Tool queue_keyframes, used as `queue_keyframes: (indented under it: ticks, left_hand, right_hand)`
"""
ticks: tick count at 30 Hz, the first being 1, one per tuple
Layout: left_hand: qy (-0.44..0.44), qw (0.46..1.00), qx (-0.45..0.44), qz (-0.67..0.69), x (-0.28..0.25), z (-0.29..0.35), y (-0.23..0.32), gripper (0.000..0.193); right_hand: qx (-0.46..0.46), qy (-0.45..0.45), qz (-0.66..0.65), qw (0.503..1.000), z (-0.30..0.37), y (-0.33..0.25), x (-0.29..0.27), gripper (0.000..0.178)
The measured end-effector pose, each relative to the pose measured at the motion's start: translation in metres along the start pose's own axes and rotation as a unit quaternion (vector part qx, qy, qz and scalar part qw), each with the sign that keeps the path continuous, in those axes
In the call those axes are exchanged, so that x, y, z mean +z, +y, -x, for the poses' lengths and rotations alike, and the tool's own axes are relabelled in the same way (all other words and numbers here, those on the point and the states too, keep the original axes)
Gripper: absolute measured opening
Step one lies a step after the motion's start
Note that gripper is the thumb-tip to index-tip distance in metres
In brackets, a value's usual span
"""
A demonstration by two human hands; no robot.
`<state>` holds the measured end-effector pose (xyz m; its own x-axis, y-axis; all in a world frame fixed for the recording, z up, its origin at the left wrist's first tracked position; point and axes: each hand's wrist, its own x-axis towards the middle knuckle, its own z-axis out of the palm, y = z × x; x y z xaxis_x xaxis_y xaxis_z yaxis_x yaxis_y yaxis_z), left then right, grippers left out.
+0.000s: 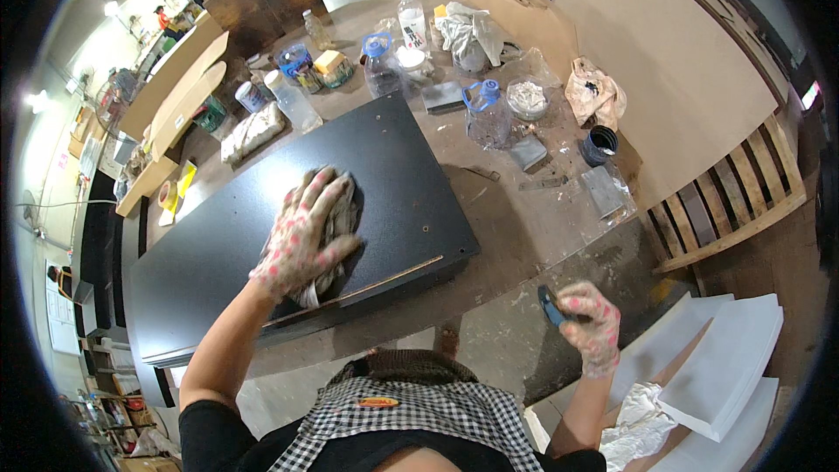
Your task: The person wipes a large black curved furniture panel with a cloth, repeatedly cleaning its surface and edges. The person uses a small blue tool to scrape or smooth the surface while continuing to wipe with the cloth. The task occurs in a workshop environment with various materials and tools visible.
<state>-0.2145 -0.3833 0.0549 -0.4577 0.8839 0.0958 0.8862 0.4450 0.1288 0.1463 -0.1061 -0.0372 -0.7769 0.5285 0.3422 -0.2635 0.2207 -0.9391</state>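
Note:
My left hand (pixel 301 232), in a white glove with pink dots, lies over a bunched grey rag (pixel 343 214). It presses the rag onto the glossy black panel (pixel 210 253), fingers stretched forward and thumb out to the side. A pale, bare-looking strip (pixel 393 281) runs along the panel's near edge, and small holes show near its right end. Off the table's front edge, my right hand (pixel 590 323), in a matching glove, is closed around a small dark-blue tool (pixel 550 306). Its exact kind I cannot make out.
Bottles, jugs (pixel 487 114), tubs and rags crowd the worktable's (pixel 489 210) far side. A black cup (pixel 599 146) and grey blocks (pixel 528 153) sit at right. Beyond are a large brown board (pixel 664 61) and a slatted wooden pallet (pixel 743 192). White panels (pixel 725 367) lean at lower right.

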Motion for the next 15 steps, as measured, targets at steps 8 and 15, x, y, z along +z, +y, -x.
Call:
queue_keyframes:
  ticks: [8,15]
  left_hand:
    - [0.054,0.996,0.068,0.010,0.018,-0.175,0.043,0.060]
    - [0.131,0.946,0.142,0.259,0.039,-0.143,0.062,0.036]
  right_hand:
    - [0.061,0.164,-0.041,0.984,0.067,0.003,0.002,0.033]
    - [-0.016,0.156,-0.089,0.984,0.047,0.011,0.014,0.036]
